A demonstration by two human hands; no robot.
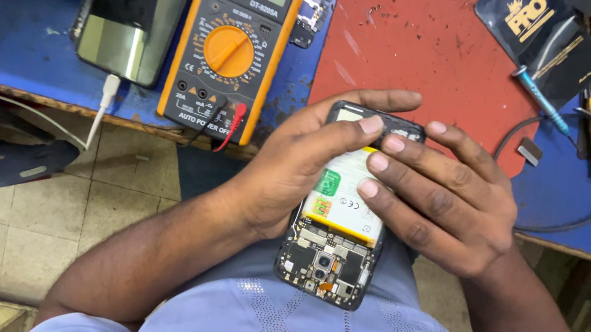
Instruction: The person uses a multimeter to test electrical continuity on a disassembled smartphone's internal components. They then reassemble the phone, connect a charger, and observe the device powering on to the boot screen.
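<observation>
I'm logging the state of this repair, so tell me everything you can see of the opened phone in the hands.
The opened phone has its back cover off, in a black frame. A pale battery with a yellow edge and a green sticker fills its middle; below, nearer the person, sit the bare circuit board, metal shields and camera modules. It is held lengthwise away from the body, above the lap at the bench edge. The left hand grips its left side, the right hand lays fingers across the battery.
</observation>
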